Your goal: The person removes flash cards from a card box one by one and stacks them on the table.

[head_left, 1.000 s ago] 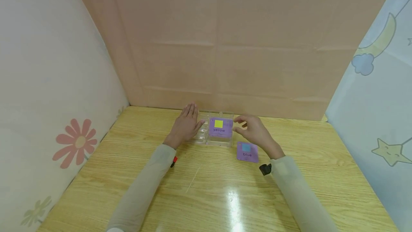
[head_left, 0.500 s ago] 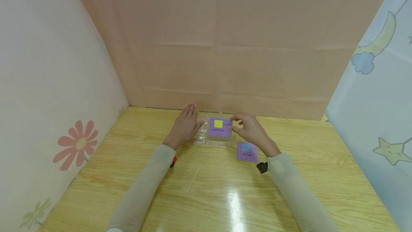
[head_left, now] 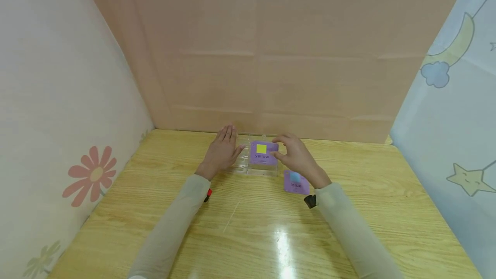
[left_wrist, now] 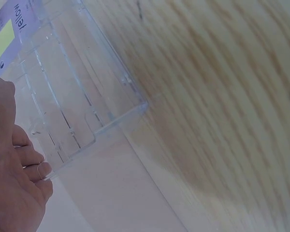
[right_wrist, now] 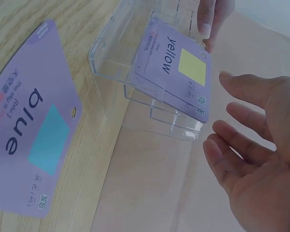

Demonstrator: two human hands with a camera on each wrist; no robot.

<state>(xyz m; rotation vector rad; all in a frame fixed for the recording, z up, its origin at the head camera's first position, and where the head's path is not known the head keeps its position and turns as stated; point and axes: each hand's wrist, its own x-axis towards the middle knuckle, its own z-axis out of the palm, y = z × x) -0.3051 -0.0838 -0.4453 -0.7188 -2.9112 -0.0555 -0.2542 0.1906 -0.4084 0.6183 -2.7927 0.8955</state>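
Observation:
A clear plastic holder (head_left: 263, 171) with stepped slots stands at the back of the table. In it leans a purple card (head_left: 264, 161) printed "yellow", with another card edge showing behind it in the right wrist view. My left hand (head_left: 222, 151) rests at the holder's left side, fingers straight. Beside the card's right edge is my right hand (head_left: 296, 156), thumb and fingers spread and loosely bent, holding nothing; in the right wrist view a gap shows between fingertips and card. A second purple card (right_wrist: 19, 96), printed "blue", lies on the table below the right hand.
A brown paper sheet (head_left: 310, 76) rises behind the wooden table (head_left: 248, 236), close behind the holder. Printed white walls, with a flower (head_left: 93, 175) at left and a star (head_left: 470, 180) at right, flank the table.
My right hand has shifted left, from beside the yellow card to where its fingertips overlap the card's right edge in the head view. The left hand and both cards stay put.

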